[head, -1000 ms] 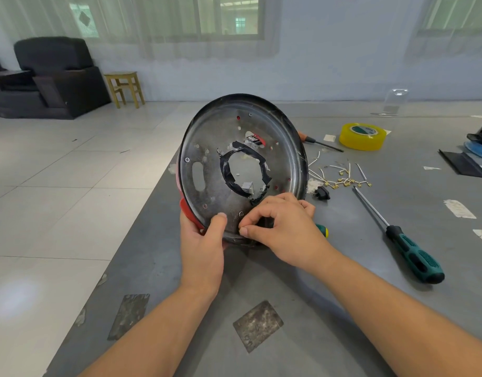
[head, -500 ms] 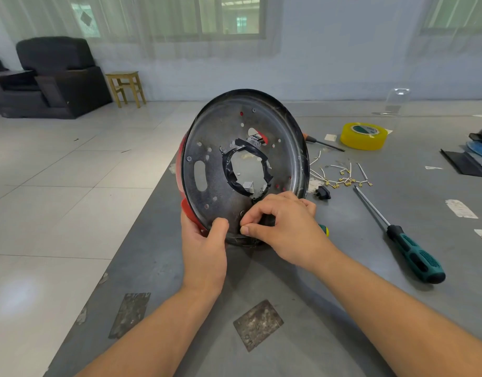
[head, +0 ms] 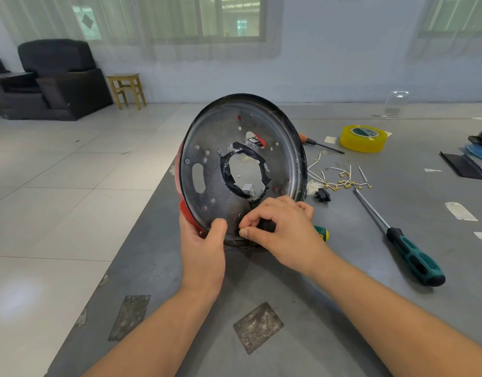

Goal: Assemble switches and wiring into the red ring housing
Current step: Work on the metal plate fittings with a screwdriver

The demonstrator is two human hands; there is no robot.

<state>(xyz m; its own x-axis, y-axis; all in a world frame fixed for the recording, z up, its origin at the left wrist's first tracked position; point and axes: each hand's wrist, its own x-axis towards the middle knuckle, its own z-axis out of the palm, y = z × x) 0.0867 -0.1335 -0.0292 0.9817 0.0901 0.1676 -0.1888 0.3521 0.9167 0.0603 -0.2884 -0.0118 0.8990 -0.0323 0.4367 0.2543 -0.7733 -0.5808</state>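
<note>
The red ring housing (head: 242, 170) was held on edge above the grey table (head: 289, 295), its metal underside turned toward the camera and tilted. Its lower rim was gripped by the left hand (head: 203, 248), thumb pressed on the plate. The right hand (head: 282, 231) was curled at the bottom edge, thumb and forefinger pinched on what seemed to be a small dark part, too hidden to name. Loose wires (head: 340, 176) and a small black switch (head: 323, 194) lay near a green screwdriver (head: 403, 240) and yellow tape (head: 362, 138).
</note>
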